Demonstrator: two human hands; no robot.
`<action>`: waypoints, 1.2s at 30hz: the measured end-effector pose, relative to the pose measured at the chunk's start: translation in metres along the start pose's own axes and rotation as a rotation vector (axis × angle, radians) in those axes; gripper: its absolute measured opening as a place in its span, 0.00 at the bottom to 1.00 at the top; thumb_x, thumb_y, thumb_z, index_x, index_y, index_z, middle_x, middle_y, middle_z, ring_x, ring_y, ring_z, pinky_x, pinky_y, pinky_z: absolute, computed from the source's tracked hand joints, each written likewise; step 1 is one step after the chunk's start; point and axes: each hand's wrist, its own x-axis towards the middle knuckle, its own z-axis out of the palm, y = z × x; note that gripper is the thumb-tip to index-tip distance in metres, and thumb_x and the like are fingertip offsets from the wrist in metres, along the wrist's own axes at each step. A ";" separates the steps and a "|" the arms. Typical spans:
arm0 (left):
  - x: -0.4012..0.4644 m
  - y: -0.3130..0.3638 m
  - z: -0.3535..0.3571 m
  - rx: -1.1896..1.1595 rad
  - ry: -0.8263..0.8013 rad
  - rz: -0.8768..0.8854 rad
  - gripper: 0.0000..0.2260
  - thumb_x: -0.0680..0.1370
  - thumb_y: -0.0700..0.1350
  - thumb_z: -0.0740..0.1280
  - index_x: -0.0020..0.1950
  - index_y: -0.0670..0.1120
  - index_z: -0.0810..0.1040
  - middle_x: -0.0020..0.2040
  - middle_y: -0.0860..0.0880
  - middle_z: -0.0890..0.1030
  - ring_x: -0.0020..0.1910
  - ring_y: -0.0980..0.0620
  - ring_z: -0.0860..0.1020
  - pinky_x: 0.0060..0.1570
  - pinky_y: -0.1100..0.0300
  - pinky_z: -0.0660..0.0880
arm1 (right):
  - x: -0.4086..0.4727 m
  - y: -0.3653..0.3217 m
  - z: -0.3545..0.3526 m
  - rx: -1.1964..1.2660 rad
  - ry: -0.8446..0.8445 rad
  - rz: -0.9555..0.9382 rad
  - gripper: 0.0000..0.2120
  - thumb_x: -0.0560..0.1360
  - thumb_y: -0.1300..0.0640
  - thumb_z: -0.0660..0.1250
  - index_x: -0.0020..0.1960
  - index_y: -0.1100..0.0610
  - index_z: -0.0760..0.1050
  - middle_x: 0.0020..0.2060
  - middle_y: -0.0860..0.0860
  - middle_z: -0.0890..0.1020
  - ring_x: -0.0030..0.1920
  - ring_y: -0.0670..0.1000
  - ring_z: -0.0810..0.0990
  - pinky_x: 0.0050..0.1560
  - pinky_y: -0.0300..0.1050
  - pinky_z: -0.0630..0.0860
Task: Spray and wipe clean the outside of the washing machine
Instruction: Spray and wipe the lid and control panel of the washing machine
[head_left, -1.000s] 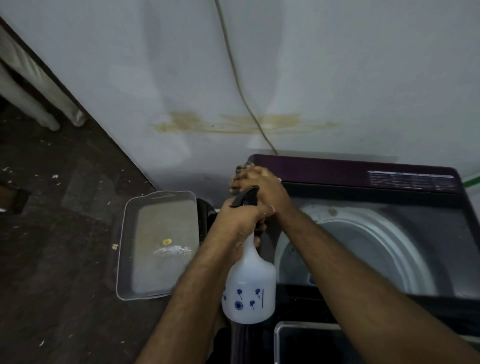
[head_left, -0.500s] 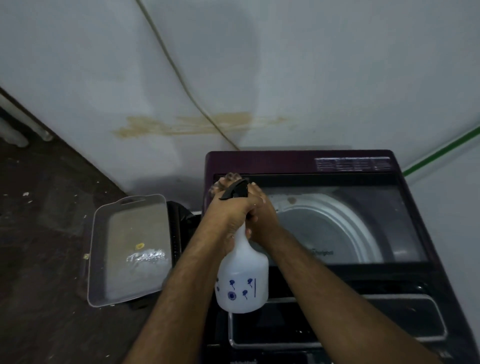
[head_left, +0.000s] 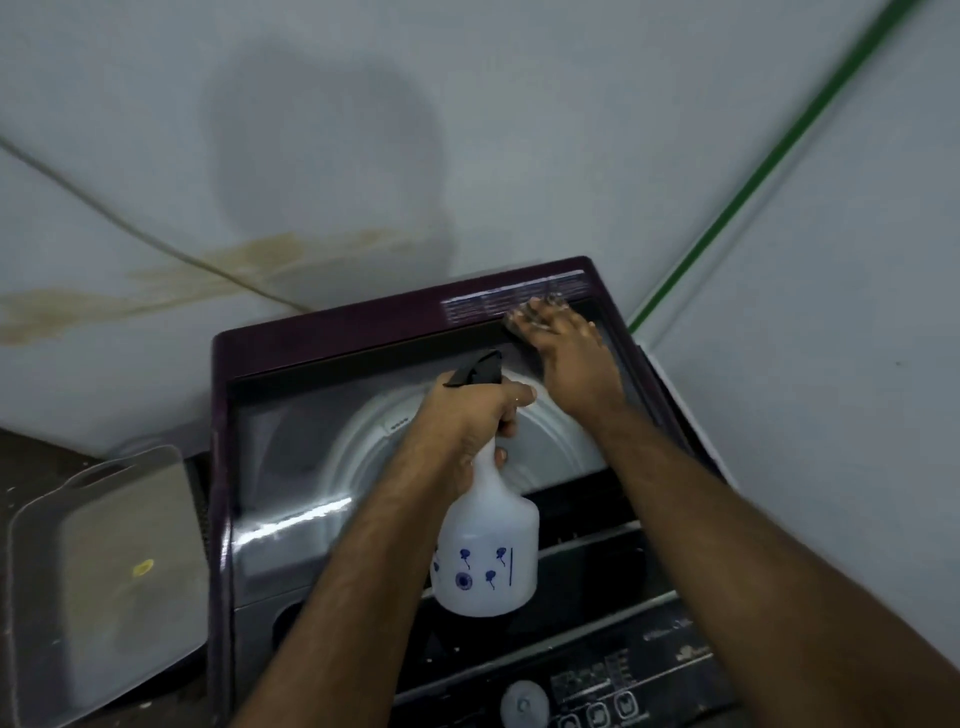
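I'm wiping the washer (head_left: 332, 332) top at one o'clock, right hand (head_left: 566, 348) flat; left hand (head_left: 467, 415) grips the bottle (head_left: 485, 561). Next, spray.

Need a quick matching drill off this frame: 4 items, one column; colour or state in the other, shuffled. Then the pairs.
Column 1:
1. spray bottle
2. right hand
3. pipe on the wall
4. tray

Column 2:
A. green
B. wiping near the machine's back right corner
C. grey, left of the machine
D. white, gripped by the left hand

Pairs: 1-D, 2-B, 3-A, 4-C
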 end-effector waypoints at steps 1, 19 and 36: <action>0.000 0.001 0.013 -0.001 -0.014 0.002 0.11 0.76 0.39 0.75 0.37 0.46 0.76 0.31 0.49 0.74 0.31 0.53 0.75 0.25 0.63 0.69 | -0.005 0.021 -0.008 0.007 0.040 0.016 0.26 0.80 0.58 0.53 0.75 0.40 0.71 0.77 0.49 0.70 0.77 0.57 0.66 0.75 0.59 0.65; -0.025 -0.029 -0.018 -0.034 -0.023 -0.036 0.08 0.76 0.40 0.75 0.41 0.45 0.77 0.31 0.49 0.75 0.30 0.54 0.75 0.26 0.61 0.70 | -0.079 -0.111 0.025 -0.107 0.082 0.414 0.26 0.80 0.48 0.61 0.76 0.50 0.67 0.71 0.58 0.71 0.68 0.63 0.70 0.64 0.59 0.73; -0.090 -0.094 -0.242 -0.087 0.167 0.004 0.05 0.76 0.38 0.74 0.46 0.42 0.79 0.31 0.47 0.75 0.30 0.52 0.74 0.25 0.62 0.69 | -0.050 -0.324 0.113 0.125 -0.060 -0.039 0.24 0.84 0.54 0.56 0.79 0.57 0.63 0.83 0.52 0.53 0.83 0.56 0.46 0.80 0.60 0.52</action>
